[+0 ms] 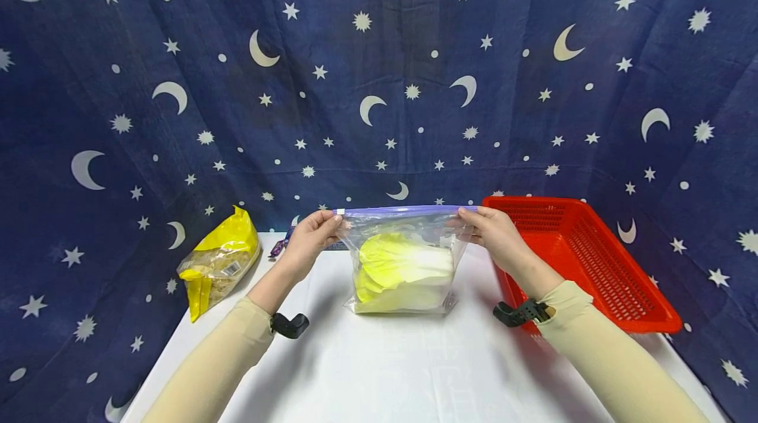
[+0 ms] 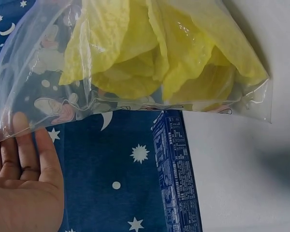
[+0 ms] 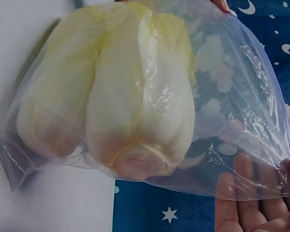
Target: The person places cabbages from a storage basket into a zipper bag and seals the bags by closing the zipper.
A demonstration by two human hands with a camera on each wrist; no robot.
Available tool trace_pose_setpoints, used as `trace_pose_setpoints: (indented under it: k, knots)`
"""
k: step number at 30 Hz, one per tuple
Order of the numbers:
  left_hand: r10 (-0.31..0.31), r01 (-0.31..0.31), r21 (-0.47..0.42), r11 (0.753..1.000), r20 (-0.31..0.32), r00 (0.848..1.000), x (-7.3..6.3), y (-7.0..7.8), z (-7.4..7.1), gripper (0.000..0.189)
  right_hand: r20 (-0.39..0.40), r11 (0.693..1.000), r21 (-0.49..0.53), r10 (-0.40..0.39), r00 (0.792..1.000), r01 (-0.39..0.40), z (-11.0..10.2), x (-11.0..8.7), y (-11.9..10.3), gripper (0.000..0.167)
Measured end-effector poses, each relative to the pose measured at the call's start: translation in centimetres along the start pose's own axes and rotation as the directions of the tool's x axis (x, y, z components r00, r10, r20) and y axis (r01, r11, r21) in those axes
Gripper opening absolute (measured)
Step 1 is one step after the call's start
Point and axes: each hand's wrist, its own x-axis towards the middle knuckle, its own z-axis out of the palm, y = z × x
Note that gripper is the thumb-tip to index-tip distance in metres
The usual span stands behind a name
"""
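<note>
A clear zip bag [image 1: 408, 222] with a purple top strip stands upright over the white table. Inside are napa cabbages [image 1: 408, 264], their yellow leaves to the left and white stalks to the right; the right wrist view shows two cabbage heads [image 3: 140, 101] side by side. My left hand [image 1: 312, 237] pinches the bag's top left corner, right by a small white slider [image 1: 340, 211]. At the top right corner, my right hand [image 1: 497, 233] pinches the strip between thumb and fingers, the fingers behind the film. The strip is stretched straight between both hands.
A red plastic basket [image 1: 628, 278] stands on the right, close to my right forearm. At the back left leans a yellow food packet [image 1: 222, 258]. Behind the bag lies a dark blue printed box [image 2: 176, 169]. A blue star-patterned curtain [image 1: 379, 133] closes off the back.
</note>
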Motion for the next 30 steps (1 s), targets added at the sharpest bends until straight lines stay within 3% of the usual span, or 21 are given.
trace_pose_setpoints:
  k: [5, 11, 14, 17, 20, 23, 30]
  knots:
    - [-0.017, 0.016, -0.025, 1.000, -0.011, 1.000, -0.1, -0.2, 0.1, 0.031, 0.018, 1.000, -0.005, -0.012, 1.000, 0.012, 0.0, 0.1, -0.2, 0.036]
    - [-0.021, 0.019, -0.042, 0.999, -0.043, 0.999, 0.0, -0.6, 0.1, 0.021, -0.054, 0.987, -0.156, -0.031, 0.998, 0.022, 0.4, 0.3, -1.5, 0.047]
    - [-0.011, 0.009, -0.040, 0.999, -0.045, 0.999, -0.1, -0.5, 0.2, 0.020, -0.112, 0.964, -0.250, -0.123, 0.986, 0.092, 0.9, 0.5, -2.8, 0.048]
    - [-0.002, 0.001, -0.037, 0.999, -0.042, 0.999, -0.2, -0.3, 0.3, 0.021, -0.130, 0.925, -0.313, -0.265, 0.955, 0.214, 2.0, 0.8, -4.3, 0.044]
    - [0.003, -0.005, -0.034, 0.999, -0.046, 0.999, -0.3, -0.3, 0.3, 0.022, -0.084, 0.879, -0.352, -0.372, 0.925, 0.322, 3.7, 1.1, -5.8, 0.039]
    - [0.005, -0.006, -0.023, 1.000, -0.050, 0.999, -0.3, -0.2, 0.4, 0.022, 0.018, 0.833, -0.398, -0.410, 0.912, 0.383, 5.8, 1.5, -6.9, 0.034]
    - [0.015, -0.014, 0.031, 0.999, -0.028, 0.999, -0.4, 0.0, 0.5, 0.030, 0.240, 0.749, -0.546, -0.290, 0.926, 0.376, 11.0, 2.8, -8.1, 0.034]
